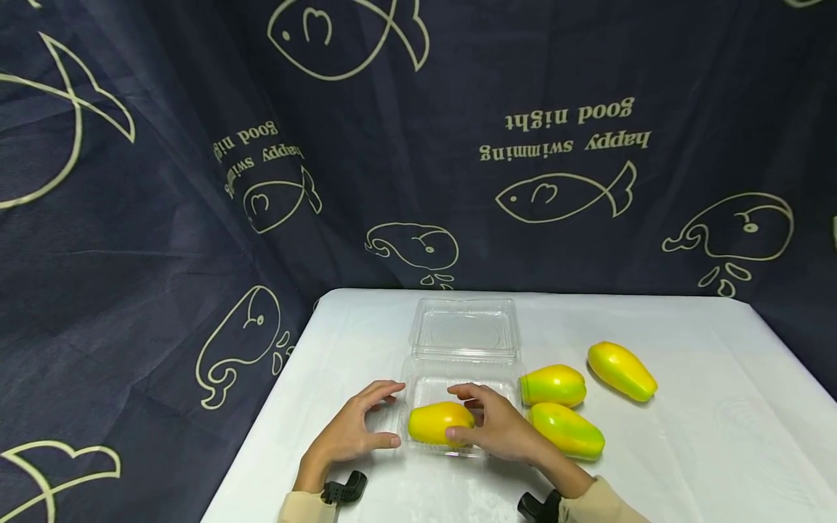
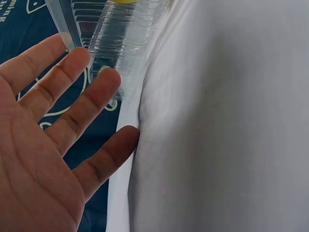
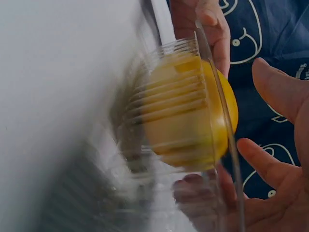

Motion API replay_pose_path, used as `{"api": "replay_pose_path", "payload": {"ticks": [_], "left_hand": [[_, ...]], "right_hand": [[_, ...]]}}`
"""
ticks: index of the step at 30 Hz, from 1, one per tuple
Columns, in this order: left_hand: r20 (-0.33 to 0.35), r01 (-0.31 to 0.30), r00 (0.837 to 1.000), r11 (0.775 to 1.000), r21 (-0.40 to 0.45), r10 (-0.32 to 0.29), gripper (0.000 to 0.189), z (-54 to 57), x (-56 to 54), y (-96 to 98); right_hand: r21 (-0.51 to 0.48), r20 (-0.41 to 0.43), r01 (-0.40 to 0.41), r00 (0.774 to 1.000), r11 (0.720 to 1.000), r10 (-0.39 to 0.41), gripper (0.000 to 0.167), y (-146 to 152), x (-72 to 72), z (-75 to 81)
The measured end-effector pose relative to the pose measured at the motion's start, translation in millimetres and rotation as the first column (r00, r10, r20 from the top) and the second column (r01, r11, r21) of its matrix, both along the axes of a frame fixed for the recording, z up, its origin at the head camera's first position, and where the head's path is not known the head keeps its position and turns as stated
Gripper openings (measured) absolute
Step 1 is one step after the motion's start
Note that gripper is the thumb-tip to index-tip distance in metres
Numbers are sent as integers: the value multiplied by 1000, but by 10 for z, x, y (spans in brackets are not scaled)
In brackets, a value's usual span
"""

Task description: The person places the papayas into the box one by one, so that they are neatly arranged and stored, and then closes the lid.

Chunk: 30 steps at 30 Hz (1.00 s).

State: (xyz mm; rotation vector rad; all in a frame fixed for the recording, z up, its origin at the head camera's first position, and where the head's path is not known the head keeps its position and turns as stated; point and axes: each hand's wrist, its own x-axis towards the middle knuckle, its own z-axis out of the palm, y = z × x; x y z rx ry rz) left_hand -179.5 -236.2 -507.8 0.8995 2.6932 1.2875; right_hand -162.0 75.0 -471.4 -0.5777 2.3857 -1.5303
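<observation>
A yellow papaya lies in the near half of a clear plastic clamshell box, whose lid is folded back, away from me. My right hand hovers at the papaya's right end, its fingers and thumb spread; in the right wrist view, the papaya shows through the ribbed box wall, with some fingertips behind that wall. To the left of the box, my left hand holds nothing. Its fingers are apart, the fingertips close to the box's left rim.
Two yellow-green papayas, one behind the other, lie just right of the box. Another papaya lies farther right and back. All are on a white-covered table, with a dark printed curtain behind and at the left.
</observation>
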Motion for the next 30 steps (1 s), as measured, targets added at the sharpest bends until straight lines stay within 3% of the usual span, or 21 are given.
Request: {"api": "replay_pose_path", "payload": {"ticks": [11,14,21,25,30], "left_hand": [[-5,-3,1000,1000,1,3,81,-47,35,1],[-12,-1,1000,1000,10,1,80,-59,45,9],[-27,9,1000,1000,-8,-9,81,-47,23,17],[-22,10,1000,1000,-23,-10,82,-4,-23,9],[-14,3,1000,1000,-28,-3,83,1,-24,-13]], "right_hand": [[-50,-15,134,991,990,-134,63,186,23,234],[-47,-71,152,985,987,-155,65,256,43,328],[27,-251,261,936,965,-246,64,505,110,446],[30,-287,308,914,951,-287,62,649,132,460],[12,-296,326,904,945,-308,59,793,168,420]]}}
